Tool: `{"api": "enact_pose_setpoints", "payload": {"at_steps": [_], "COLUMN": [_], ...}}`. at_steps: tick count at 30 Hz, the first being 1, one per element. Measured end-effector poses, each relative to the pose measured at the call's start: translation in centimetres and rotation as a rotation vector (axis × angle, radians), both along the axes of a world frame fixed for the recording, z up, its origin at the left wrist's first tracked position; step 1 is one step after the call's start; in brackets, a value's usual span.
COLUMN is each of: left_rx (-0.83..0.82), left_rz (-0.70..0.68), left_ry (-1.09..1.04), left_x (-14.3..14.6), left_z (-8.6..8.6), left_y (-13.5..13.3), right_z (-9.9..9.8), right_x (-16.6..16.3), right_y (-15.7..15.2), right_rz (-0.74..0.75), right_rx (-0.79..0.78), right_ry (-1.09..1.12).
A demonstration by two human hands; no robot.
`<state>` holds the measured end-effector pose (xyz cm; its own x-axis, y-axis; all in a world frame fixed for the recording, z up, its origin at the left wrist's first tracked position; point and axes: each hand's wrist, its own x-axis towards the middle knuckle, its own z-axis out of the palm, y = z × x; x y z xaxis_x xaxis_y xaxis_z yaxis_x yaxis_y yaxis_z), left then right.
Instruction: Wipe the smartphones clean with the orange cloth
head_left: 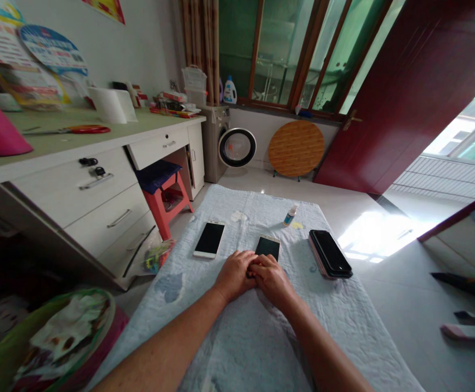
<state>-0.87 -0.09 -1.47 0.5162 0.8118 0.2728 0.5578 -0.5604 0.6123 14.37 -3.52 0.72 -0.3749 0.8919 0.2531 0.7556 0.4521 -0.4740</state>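
Observation:
My left hand (236,274) and my right hand (273,279) meet over the near end of the middle smartphone (268,246), which lies screen up on the cloth. Both have curled fingers, and the fingertips overlap. Whatever they may hold between them is hidden. The phone's lower part is covered by my right hand. To the left lies a white smartphone (210,239) with a dark screen, apart from my hands. Over on the right is a small stack of dark phones or cases (330,253). A small bottle (290,215) stands upright beyond the middle phone.
A pale blue quilted cloth (204,343) covers the table. At left are a desk with drawers (98,201), a red stool (167,198) and a waste bin (112,305). Farther back stand a washing machine with its door open (237,147) and a round wooden tabletop (296,148).

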Motion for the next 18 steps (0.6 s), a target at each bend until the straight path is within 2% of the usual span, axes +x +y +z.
{"api": "enact_pose_setpoints", "payload": {"at_steps": [8, 12, 18], "left_rx": [0.001, 0.013, 0.026], "left_rz": [-0.028, -0.021, -0.021], "left_ry": [0.041, 0.075, 0.084], "left_x": [-0.2, -0.2, -0.2], "left_z": [0.4, 0.4, 0.3], "left_y": [0.0, 0.0, 0.1], "right_z": [-0.3, 0.5, 1.6], "right_x": [0.3, 1.3, 3.0], "right_y": [-0.1, -0.5, -1.0], "right_rz": [-0.018, 0.001, -0.062], "right_rx": [-0.010, -0.045, -0.118], "right_ry": [-0.041, -0.027, -0.008]}}
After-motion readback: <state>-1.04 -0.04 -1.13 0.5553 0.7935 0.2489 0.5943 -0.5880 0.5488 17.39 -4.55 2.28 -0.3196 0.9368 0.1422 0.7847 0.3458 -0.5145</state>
